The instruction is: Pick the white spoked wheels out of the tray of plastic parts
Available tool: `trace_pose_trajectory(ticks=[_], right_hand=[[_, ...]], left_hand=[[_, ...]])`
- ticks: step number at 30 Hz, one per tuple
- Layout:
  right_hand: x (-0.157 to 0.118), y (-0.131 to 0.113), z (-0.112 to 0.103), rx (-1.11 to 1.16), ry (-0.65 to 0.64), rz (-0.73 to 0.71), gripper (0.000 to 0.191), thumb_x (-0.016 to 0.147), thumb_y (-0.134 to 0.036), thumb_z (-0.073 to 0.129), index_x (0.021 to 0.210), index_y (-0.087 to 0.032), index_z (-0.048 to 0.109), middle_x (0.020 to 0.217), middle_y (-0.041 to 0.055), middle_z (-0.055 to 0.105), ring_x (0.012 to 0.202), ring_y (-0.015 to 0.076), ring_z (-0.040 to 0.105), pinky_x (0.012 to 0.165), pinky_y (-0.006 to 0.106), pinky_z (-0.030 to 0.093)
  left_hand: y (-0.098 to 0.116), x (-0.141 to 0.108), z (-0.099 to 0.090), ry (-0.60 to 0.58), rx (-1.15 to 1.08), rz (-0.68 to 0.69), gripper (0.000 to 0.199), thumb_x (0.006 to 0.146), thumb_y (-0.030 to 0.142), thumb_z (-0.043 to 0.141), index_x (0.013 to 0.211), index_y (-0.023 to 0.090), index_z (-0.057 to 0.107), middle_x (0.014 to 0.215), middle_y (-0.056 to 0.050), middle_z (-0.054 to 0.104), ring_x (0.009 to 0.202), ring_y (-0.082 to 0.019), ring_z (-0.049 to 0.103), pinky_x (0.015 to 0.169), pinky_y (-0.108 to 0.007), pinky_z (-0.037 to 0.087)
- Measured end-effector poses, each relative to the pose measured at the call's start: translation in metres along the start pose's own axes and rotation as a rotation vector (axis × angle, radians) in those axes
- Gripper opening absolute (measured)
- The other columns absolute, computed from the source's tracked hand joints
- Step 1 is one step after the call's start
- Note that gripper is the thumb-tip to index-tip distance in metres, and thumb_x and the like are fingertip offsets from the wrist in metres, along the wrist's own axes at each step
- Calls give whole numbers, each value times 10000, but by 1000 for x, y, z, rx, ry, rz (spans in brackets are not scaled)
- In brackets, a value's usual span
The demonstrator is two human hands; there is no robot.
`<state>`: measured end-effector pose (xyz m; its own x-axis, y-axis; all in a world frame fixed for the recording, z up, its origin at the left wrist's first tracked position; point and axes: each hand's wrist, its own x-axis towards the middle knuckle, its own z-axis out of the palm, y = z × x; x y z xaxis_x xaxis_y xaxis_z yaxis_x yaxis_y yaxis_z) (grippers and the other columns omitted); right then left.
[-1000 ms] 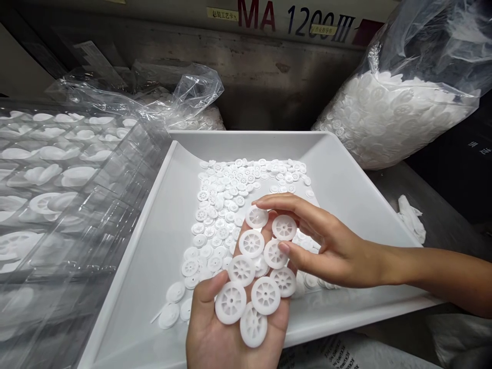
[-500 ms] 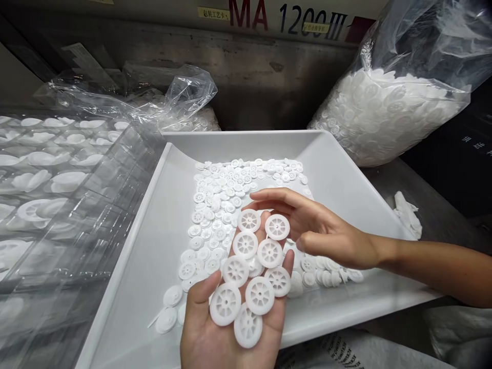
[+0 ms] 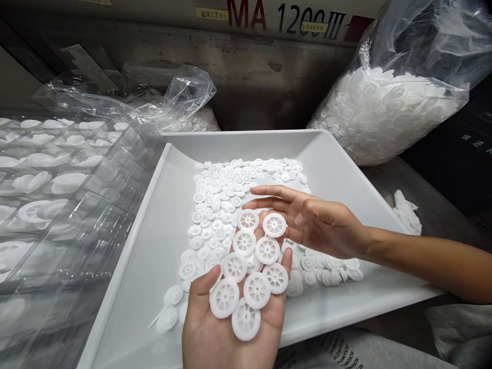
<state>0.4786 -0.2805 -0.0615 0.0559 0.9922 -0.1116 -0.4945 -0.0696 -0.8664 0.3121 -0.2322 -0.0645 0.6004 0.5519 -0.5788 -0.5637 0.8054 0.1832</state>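
Note:
My left hand point(image 3: 219, 328) lies palm up at the bottom of the view, with several white plastic spoked wheels point(image 3: 257, 290) piled across the palm and fingers. My right hand point(image 3: 319, 220) hovers just over the top wheels with its fingers spread, holding nothing. Below it, many more small white wheels point(image 3: 226, 200) lie in a layer in a shallow white tray point(image 3: 246, 138). A further cluster of wheels point(image 3: 326, 271) sits under my right wrist. The left hand hides part of the pile.
A clear plastic bag point(image 3: 388, 107) full of white wheels leans at the back right. To the left stands a clear moulded blister tray point(image 3: 65, 205) holding white parts. Crumpled plastic point(image 3: 180, 97) lies behind the tray, and a white cloth point(image 3: 406, 212) rests on the right-hand surface.
My right hand has lifted slightly away from the wheels, its fingers flatter and more apart. The wheels on my left palm stay in place, and the view has shifted slightly.

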Motion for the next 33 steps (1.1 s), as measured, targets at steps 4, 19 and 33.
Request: trace_pose_trajectory(ticks=[4, 19, 33], right_hand=[[0, 0, 0, 3, 14, 0, 556, 778, -170, 465, 1335, -180, 471, 1393, 120, 504, 1270, 274, 489, 1126, 486, 312], [1, -2, 4, 13, 50, 19, 504, 812, -170, 457, 1313, -193, 507, 1363, 100, 540, 1210, 229, 531, 1094, 411, 367], [0, -4, 8, -152, 100, -22, 450, 884, -271, 458, 1325, -188, 480, 1356, 120, 526, 1247, 258, 493, 1068, 465, 383]], left_hand=[[1, 1, 0, -4, -8, -7, 754, 811, 184, 556, 1505, 295, 284, 1285, -137, 629, 1121, -354, 620, 932, -641, 473], [0, 0, 1, 12, 4, -4, 696, 823, 202, 560, 1483, 247, 342, 1291, -152, 623, 1148, -354, 604, 964, -632, 452], [-4, 1, 8, -21, 31, 80, 669, 837, 190, 531, 1474, 153, 331, 1260, -198, 627, 1161, -345, 592, 941, -573, 509]])
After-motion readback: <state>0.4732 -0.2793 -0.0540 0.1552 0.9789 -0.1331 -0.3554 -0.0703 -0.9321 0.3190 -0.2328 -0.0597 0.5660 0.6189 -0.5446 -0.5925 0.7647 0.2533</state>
